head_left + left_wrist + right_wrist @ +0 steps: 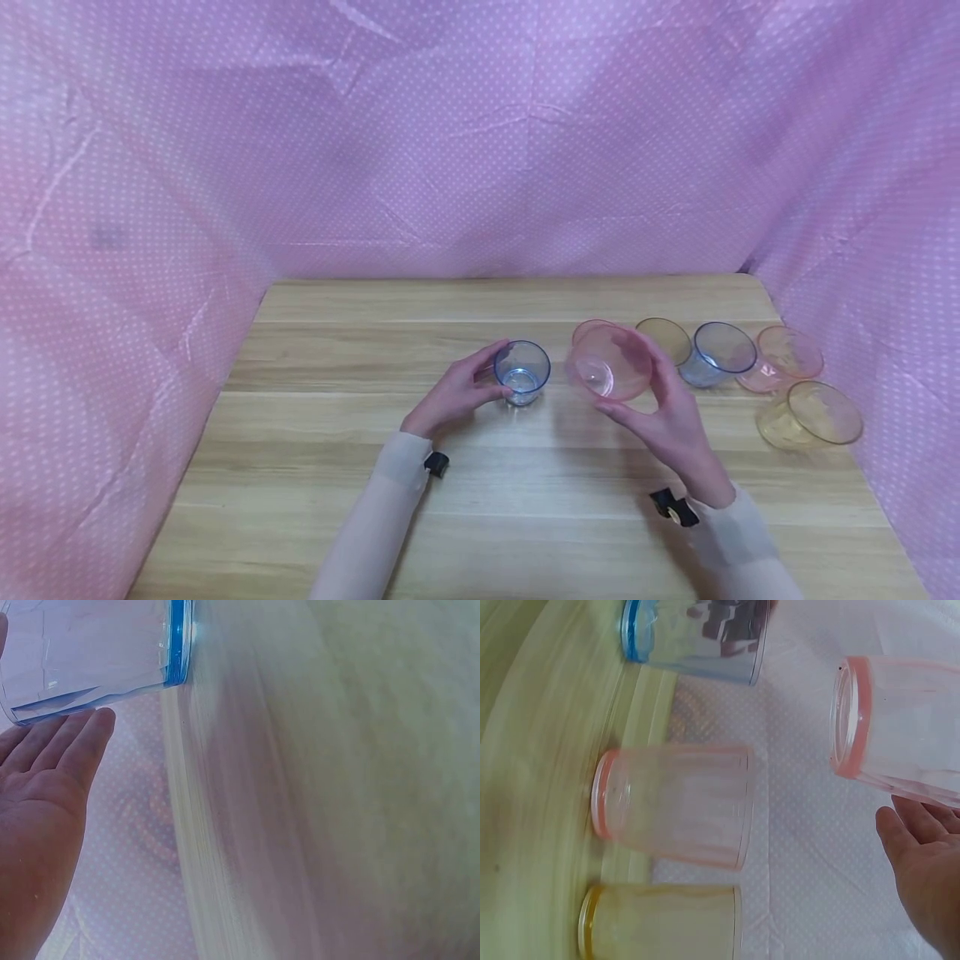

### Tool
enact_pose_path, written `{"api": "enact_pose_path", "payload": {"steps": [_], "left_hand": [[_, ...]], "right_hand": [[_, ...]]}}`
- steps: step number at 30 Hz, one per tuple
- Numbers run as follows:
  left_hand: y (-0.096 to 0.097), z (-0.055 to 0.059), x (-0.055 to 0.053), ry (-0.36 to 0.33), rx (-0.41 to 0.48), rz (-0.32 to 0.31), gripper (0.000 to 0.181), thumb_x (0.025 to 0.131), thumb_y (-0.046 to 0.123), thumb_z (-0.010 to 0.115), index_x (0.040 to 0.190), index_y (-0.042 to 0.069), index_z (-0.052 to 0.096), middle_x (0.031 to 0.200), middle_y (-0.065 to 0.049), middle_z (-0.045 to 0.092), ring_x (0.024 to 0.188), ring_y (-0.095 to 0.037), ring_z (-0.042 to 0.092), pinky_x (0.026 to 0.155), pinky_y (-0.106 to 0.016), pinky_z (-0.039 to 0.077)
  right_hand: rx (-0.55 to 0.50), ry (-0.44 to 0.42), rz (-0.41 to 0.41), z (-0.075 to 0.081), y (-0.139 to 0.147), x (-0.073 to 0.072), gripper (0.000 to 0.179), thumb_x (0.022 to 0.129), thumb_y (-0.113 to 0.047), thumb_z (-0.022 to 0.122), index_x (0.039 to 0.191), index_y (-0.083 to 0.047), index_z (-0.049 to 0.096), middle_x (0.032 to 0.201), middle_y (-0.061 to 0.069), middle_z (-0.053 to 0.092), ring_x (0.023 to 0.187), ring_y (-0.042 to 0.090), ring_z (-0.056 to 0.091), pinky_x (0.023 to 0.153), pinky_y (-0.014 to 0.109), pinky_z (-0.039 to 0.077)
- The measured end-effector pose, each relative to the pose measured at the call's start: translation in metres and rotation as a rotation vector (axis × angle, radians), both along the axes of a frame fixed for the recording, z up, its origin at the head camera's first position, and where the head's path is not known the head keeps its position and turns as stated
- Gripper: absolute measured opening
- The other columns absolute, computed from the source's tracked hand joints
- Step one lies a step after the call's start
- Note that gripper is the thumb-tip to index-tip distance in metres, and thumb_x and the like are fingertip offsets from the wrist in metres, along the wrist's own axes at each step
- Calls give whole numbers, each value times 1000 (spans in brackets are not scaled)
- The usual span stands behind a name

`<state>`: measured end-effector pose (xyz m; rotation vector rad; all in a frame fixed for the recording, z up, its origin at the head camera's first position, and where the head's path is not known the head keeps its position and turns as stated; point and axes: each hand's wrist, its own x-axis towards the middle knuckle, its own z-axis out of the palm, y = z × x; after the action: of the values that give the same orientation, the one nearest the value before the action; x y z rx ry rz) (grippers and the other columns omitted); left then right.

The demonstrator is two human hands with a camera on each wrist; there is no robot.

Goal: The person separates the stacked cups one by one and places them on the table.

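Observation:
A clear cup with a blue tint [522, 357] stands upright on the table, left of centre. My left hand [457, 390] holds it from the left, thumb on the near side and fingers on the far side. In the left wrist view the fingers lie along the wall of this blue cup [90, 656]. My right hand [670, 421] grips a pink cup [617, 367], raised and with its mouth tilted toward me. Another pink cup [679, 806] stands on the table behind it, partly hidden in the head view. Beside that one is a yellow cup [663, 337].
Further right on the wooden table [487, 542] are another blue cup [723, 346], a pink cup [791, 354] and, nearer, a yellow cup [823, 412]. Pink dotted cloth [487, 150] hangs around the table's back and sides.

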<state>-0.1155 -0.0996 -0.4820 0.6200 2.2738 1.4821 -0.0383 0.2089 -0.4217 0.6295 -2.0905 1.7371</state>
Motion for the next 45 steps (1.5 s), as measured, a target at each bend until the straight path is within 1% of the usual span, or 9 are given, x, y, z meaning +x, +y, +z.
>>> {"api": "enact_pose_path", "payload": {"steps": [6,7,13,17,21,25,32,38,45], "left_hand": [[1,0,1,12,-6,8,83,92,31,81,162,21,38,161,-4,45,144,-23,47,119,-36,40],[1,0,1,17,-8,10,83,91,31,81,161,21,38,160,-3,45,144,-23,47,119,-36,40],[1,-1,1,40,-27,18,83,91,33,82,161,22,39,159,-4,47,144,-25,47,119,-38,41],[0,0,2,38,-32,25,83,90,33,83,160,22,40,160,-5,46,145,-24,46,119,-37,40],[1,2,3,26,-33,32,83,90,31,83,160,22,40,160,-6,45,146,-23,44,119,-36,39],[2,3,4,22,-41,37,83,90,30,82,160,22,40,160,-6,45,146,-23,44,119,-36,40],[2,1,3,21,-17,37,81,91,28,82,160,20,40,159,-8,46,146,-24,44,120,-38,40],[2,2,3,20,-25,36,82,91,27,82,160,19,40,159,-9,46,145,-24,45,119,-38,40],[3,3,3,26,-26,36,81,91,25,81,161,18,40,159,-9,46,146,-24,45,119,-37,40]], "right_hand": [[-47,62,1,-7,16,4,96,75,-10,93,149,16,37,145,27,54,138,24,50,119,28,38],[-52,65,-2,-8,19,5,96,76,-11,93,148,17,37,145,28,54,138,24,51,119,27,38],[-74,39,-49,-11,35,15,95,70,11,90,148,16,38,145,26,54,136,24,52,118,25,38],[-117,28,-51,-12,44,21,95,68,19,87,149,17,37,147,23,54,137,23,52,120,25,36],[-182,30,-38,-15,53,24,94,70,18,87,149,17,36,148,23,53,137,25,51,120,26,36],[-218,20,-46,-16,62,26,93,69,24,83,149,17,35,149,25,52,139,27,49,121,26,35],[-234,7,-80,-19,74,32,92,69,29,80,149,17,36,149,25,52,140,26,49,121,27,35],[-258,4,-103,-22,81,35,91,66,34,75,147,17,38,147,23,54,137,26,50,120,25,36],[-285,-15,-126,-23,88,38,91,66,33,76,147,16,39,145,21,56,135,24,52,118,25,38]]}}
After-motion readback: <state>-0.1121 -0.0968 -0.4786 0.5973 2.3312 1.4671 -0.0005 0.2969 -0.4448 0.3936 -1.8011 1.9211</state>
